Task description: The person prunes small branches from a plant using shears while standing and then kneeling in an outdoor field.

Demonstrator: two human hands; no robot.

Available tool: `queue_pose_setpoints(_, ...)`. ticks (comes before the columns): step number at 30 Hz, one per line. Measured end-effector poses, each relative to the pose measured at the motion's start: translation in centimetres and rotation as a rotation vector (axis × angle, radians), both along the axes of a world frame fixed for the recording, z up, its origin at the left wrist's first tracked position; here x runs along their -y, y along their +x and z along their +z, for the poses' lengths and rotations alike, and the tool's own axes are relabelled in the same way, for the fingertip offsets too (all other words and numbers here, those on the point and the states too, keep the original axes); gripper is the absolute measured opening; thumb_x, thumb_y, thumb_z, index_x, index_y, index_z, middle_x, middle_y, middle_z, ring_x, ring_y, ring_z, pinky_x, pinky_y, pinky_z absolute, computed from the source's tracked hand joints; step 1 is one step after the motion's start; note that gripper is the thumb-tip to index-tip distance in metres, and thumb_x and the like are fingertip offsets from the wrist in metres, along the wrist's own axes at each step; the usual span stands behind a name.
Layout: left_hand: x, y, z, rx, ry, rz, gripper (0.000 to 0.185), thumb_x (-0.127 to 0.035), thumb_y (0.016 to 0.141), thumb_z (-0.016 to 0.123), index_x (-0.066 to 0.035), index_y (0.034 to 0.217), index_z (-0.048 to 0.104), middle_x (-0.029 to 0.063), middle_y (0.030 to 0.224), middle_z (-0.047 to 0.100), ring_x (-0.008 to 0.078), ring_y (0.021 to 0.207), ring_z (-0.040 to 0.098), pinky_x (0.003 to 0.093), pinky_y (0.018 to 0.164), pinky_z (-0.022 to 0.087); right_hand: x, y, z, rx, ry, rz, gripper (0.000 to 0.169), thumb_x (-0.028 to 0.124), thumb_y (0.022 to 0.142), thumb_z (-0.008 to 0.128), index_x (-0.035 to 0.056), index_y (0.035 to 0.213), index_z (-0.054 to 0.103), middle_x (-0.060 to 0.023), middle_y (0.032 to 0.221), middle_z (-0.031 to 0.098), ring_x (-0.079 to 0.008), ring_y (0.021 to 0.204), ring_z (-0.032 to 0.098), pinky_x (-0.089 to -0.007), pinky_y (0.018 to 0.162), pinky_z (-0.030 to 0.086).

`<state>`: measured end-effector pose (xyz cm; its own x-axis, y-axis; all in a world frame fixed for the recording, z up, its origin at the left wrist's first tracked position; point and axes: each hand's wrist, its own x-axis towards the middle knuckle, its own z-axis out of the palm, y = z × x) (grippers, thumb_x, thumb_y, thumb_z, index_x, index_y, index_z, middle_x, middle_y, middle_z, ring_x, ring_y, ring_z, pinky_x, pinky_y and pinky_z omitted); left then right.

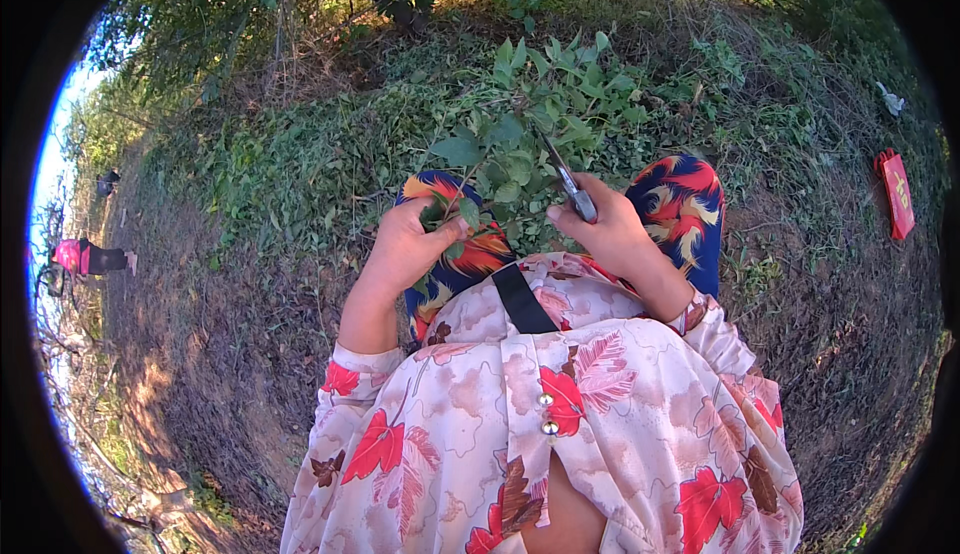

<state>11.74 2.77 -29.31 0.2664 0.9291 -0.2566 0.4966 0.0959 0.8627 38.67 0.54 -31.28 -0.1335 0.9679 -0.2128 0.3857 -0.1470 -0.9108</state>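
My left hand point(417, 237) is closed around the lower end of a leafy green branch point(517, 168), beside my left knee. The branch rises from the fist, and its leaves spread in front of my knees. In my right hand point(611, 225) is a metal cutting tool point(568, 179), its handle in the palm and its narrow dark blade pointing up and forward, close to the leaves. Whether it is a knife or a pair of shears I cannot tell. Its tip lies near the foliage.
Cut or flattened greenery point(300, 156) covers the ground ahead. A red bag point(897, 195) and a white scrap point(891, 99) lie at the right. A tree trunk point(407, 10) stands beyond. Far left, a person in a pink top point(73, 255) is on a dirt path.
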Motion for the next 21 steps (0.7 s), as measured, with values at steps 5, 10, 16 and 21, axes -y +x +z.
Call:
queue_pose_setpoints(5, 0.0, 0.4, 0.7, 0.075, -0.11, 0.089, 0.015, -0.01, 0.087, 0.065, -0.001, 0.099, 0.066, 0.0034, 0.081, 0.069, 0.0055, 0.06, 0.056, 0.0209, 0.052, 0.042, 0.0, 0.1, -0.9, -0.13, -0.028, -0.147, 0.034, 0.024, 0.084, 0.07, 0.0011, 0.107, 0.06, -0.0026, 0.075, 0.059, -0.0118, 0.063, 0.053, -0.0278, 0.06, 0.045)
queue_pose_setpoints(10, 0.0, -0.2, 1.2, 0.077, -0.205, 0.16, 0.013, -0.01, 0.087, 0.068, 0.0, 0.094, 0.066, 0.0017, 0.078, 0.067, 0.0079, 0.066, 0.058, 0.025, 0.06, 0.047, -1.1, 2.2, -1.5, -0.521, -0.081, -0.403, 0.036, 0.017, 0.084, 0.07, 0.0001, 0.113, 0.057, 0.0019, 0.074, 0.055, -0.0065, 0.062, 0.05, -0.0241, 0.057, 0.042)
queue_pose_setpoints(16, 0.0, -0.3, 0.6, 0.077, -0.077, 0.123, 0.014, -0.012, 0.089, 0.065, -0.001, 0.097, 0.065, 0.0039, 0.078, 0.069, 0.0055, 0.055, 0.055, 0.021, 0.048, 0.042, -0.7, 2.2, -2.0, -0.341, -0.028, -0.299, 0.045, 0.018, 0.084, 0.07, -0.002, 0.121, 0.054, 0.0035, 0.076, 0.052, -0.0055, 0.066, 0.046, -0.0221, 0.061, 0.039)
queue_pose_setpoints(21, -0.2, -0.9, -0.4, -0.137, 0.067, 0.091, 0.017, -0.012, 0.086, 0.067, 0.002, 0.095, 0.065, 0.0044, 0.078, 0.069, 0.0097, 0.07, 0.062, 0.0258, 0.064, 0.049, -0.2, 1.5, 0.5, -0.26, 0.041, -0.22, 0.048, 0.018, 0.084, 0.07, -0.0018, 0.123, 0.053, 0.003, 0.078, 0.051, -0.0058, 0.068, 0.046, -0.0231, 0.062, 0.041)
